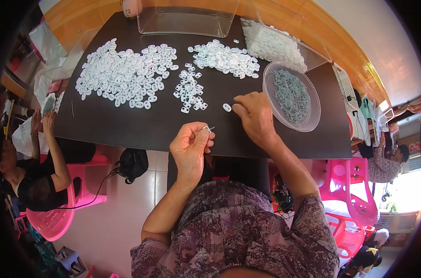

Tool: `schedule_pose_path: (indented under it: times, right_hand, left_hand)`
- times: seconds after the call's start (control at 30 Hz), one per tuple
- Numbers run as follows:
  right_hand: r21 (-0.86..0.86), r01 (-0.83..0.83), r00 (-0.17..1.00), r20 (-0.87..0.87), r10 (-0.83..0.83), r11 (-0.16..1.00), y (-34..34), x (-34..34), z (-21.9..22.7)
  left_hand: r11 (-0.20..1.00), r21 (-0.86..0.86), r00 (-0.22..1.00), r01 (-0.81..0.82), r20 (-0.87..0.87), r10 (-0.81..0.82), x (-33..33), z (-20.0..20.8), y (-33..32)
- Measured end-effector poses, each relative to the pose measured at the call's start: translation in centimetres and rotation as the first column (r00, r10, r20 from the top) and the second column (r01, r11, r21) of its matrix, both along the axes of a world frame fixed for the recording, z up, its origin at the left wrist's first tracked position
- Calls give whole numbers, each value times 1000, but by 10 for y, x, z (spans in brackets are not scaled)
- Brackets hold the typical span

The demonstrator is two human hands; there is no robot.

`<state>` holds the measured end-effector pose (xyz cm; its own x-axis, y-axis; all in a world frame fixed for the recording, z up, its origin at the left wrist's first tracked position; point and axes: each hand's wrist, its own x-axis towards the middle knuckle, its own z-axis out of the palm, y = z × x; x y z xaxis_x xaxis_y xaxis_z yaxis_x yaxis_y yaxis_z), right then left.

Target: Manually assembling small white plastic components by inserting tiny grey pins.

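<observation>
My left fingers pinch a little white piece with a grey pin over the surface, and I should hold it snug and steady while my right fingers bend beside a white oval, though I can't tell if they hold anything.

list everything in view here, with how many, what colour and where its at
table: one, dark brown, centre
oval pieces: many, white, two piles towards the back, plus one loose near the right hand
small pieces: many, white, middle pile
round tub: one, clear, right
pins: many, grey-blue, in the tub
boxes: two, clear, back; the right one holds white pieces
chairs: at least three, pink, both sides
bag: one, black, below the table, left
other people: several, dark or patterned clothes, both sides
patterned shirt: one, purplish, bottom
left hand: one, bare, front centre, pinching a white piece and grey pin
right hand: one, bare, left of the tub
</observation>
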<state>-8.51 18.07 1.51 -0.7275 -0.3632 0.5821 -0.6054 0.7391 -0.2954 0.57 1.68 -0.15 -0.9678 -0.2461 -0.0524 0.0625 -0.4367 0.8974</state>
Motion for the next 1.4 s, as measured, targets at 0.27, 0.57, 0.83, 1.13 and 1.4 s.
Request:
schedule_pose_path:
  times: [0.27,0.57,0.83,1.13,1.4]
  right_hand:
    - [22,-16,997,79,14,1000,-12,-3,-10]
    - [-18,-39,983,179,42,999,-15,-2,-3]
    - [24,-72,989,129,69,997,-23,-5,-7]
    - [-8,-158,977,147,157,987,-21,-9,-5]
    - [-710,130,546,634,548,692,-8,11,6]
  left_hand:
    - [1000,-14,1000,-8,-24,8,0,-1,1]
    - [1000,-11,1000,7,-13,-7,0,-1,-1]
    - [1000,8,1000,1,-11,-1,0,3,-1]
    - [1000,-10,1000,9,-3,-9,-1,1,-3]
    - [1000,13,1000,23,-20,-23,-1,6,0]
